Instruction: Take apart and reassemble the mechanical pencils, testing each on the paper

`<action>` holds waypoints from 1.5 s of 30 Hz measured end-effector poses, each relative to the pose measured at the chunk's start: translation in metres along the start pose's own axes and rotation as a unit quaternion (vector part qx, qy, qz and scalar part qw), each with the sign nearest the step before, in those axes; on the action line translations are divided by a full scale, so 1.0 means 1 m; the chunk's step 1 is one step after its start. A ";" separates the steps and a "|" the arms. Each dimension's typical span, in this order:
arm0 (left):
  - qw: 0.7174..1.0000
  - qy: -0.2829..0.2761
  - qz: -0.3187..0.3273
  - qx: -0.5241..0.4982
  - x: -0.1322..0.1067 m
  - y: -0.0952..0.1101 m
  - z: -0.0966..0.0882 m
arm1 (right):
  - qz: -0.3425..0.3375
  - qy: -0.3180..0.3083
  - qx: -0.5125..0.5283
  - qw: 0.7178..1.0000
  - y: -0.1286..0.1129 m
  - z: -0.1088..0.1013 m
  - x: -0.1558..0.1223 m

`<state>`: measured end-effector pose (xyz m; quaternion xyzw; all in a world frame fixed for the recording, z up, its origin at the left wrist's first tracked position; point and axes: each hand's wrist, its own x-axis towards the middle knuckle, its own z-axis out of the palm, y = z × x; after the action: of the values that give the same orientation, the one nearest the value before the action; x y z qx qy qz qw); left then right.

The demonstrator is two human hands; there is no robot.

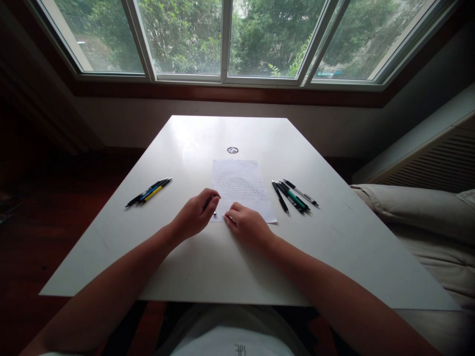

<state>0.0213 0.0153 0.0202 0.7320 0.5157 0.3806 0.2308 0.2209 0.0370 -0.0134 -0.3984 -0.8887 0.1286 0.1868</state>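
A sheet of paper covered in faint handwriting lies in the middle of the white table. My left hand is curled at the sheet's near left corner, its fingers closed round a dark pen whose tip points down at the paper's edge. My right hand rests knuckles-up on the sheet's near edge, fingers pinched on a small light piece I cannot make out. Several pens, one yellow and one blue, lie to the left. Several more pens, black and green, lie to the right.
A small dark round mark sits on the table beyond the paper. A wide window spans the far wall. A beige cushion and a slatted cabinet stand to the right. Dark floor lies to the left.
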 end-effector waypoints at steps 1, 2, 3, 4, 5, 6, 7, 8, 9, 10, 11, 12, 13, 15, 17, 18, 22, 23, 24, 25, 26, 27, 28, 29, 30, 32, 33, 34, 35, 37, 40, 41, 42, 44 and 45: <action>1.000 -0.003 0.000 0.004 0.000 0.000 0.000 | 0.002 0.007 0.009 1.000 0.000 -0.001 0.000; 1.000 -0.007 0.000 0.008 -0.001 0.000 0.001 | 0.004 0.018 0.028 0.999 0.001 -0.002 0.001; 1.000 -0.013 0.001 0.010 -0.001 0.000 0.001 | 0.005 0.034 0.056 0.998 0.002 -0.005 0.001; 1.000 -0.019 0.003 0.011 -0.001 -0.001 0.001 | 0.006 0.055 0.092 0.994 0.003 -0.008 0.001; 1.000 -0.025 0.006 0.013 -0.002 -0.001 0.001 | 0.006 0.079 0.131 0.988 0.003 -0.012 0.001; 0.999 -0.031 0.009 0.015 -0.002 -0.001 0.001 | 0.006 0.104 0.171 0.980 0.004 -0.017 0.000; 0.999 -0.038 0.013 0.019 -0.002 -0.001 0.001 | 0.006 0.128 0.209 0.969 0.004 -0.022 -0.001; 0.999 -0.044 0.017 0.022 -0.002 -0.001 0.001 | 0.008 0.148 0.244 0.958 0.003 -0.027 -0.002; 0.998 -0.050 0.022 0.026 -0.002 -0.001 0.001 | 0.011 0.162 0.276 0.947 0.002 -0.031 -0.003; 0.998 -0.056 0.028 0.028 -0.003 -0.001 0.001 | 0.014 0.170 0.306 0.937 0.001 -0.034 -0.004; 0.997 -0.063 0.034 0.030 -0.003 -0.001 0.001 | 0.015 0.172 0.331 0.928 -0.001 -0.036 -0.005; 0.996 -0.069 0.039 0.031 -0.004 -0.001 0.002 | 0.014 0.171 0.352 0.920 -0.002 -0.036 -0.006; 0.996 -0.075 0.045 0.033 -0.004 0.000 0.002 | 0.010 0.166 0.368 0.915 -0.003 -0.036 -0.007; 0.994 -0.083 0.056 0.034 -0.006 0.000 0.004 | -0.001 0.155 0.386 0.909 -0.005 -0.033 -0.008; 0.993 -0.088 0.066 0.034 -0.006 0.001 0.004 | -0.008 0.144 0.389 0.910 -0.006 -0.031 -0.008; 0.993 -0.090 0.069 0.036 -0.007 0.001 0.005 | -0.009 0.141 0.387 0.911 -0.007 -0.030 -0.008; 0.992 -0.095 0.071 0.048 -0.007 0.001 0.004 | -0.008 0.142 0.370 0.918 -0.006 -0.030 -0.009; 0.992 -0.097 0.070 0.050 -0.007 0.001 0.004 | -0.009 0.143 0.368 0.919 -0.006 -0.030 -0.009; 0.991 -0.099 0.070 0.051 -0.007 0.002 0.003 | -0.011 0.144 0.366 0.919 -0.006 -0.030 -0.009; 0.991 -0.101 0.070 0.053 -0.007 0.002 0.003 | -0.013 0.143 0.365 0.920 -0.006 -0.030 -0.009; 0.991 -0.103 0.071 0.054 -0.007 0.002 0.003 | -0.016 0.139 0.366 0.920 -0.006 -0.030 -0.009; 0.990 -0.104 0.073 0.055 -0.007 0.003 0.003 | -0.020 0.134 0.366 0.920 -0.007 -0.029 -0.009; 0.990 -0.106 0.076 0.056 -0.008 0.003 0.003 | -0.025 0.128 0.368 0.921 -0.007 -0.028 -0.009; 0.989 -0.109 0.079 0.055 -0.008 0.003 0.003 | -0.026 0.122 0.371 0.920 -0.008 -0.026 -0.009; 0.989 -0.113 0.081 0.054 -0.008 0.003 0.004 | -0.022 0.118 0.377 0.918 -0.008 -0.025 -0.009; 0.988 -0.121 0.083 0.048 -0.009 0.002 0.005 | 0.007 0.118 0.403 0.908 -0.010 -0.020 -0.009; 0.988 -0.125 0.082 0.043 -0.009 0.002 0.005 | 0.027 0.122 0.419 0.900 -0.011 -0.018 -0.009; 0.988 -0.128 0.081 0.036 -0.009 0.002 0.005 | 0.041 0.124 0.431 0.893 -0.012 -0.016 -0.008; 0.988 -0.131 0.081 0.029 -0.009 0.002 0.005 | 0.046 0.126 0.437 0.889 -0.013 -0.014 -0.008; 0.988 -0.129 0.076 0.019 -0.007 0.001 0.004 | 0.033 0.127 0.431 0.893 -0.013 -0.012 -0.007; 0.996 -0.077 0.044 0.028 -0.002 -0.002 -0.001 | 0.029 0.141 0.407 0.902 -0.012 -0.009 -0.003; 0.998 -0.046 0.030 0.033 0.000 -0.003 -0.004 | 0.036 0.145 0.386 0.910 -0.010 -0.008 -0.002; 0.999 -0.014 0.018 0.034 0.002 -0.005 -0.006 | 0.039 0.144 0.351 0.924 -0.009 -0.007 0.000; 0.999 0.039 0.003 0.031 0.005 -0.007 -0.010 | 0.030 0.126 0.248 0.960 -0.006 -0.002 0.003; 0.998 0.053 -0.001 0.027 0.006 -0.008 -0.011 | 0.021 0.110 0.193 0.975 -0.005 0.001 0.006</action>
<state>0.0087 0.0227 0.0232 0.7163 0.5383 0.4043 0.1835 0.2135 0.0377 -0.0112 -0.3848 -0.8126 0.2569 0.3544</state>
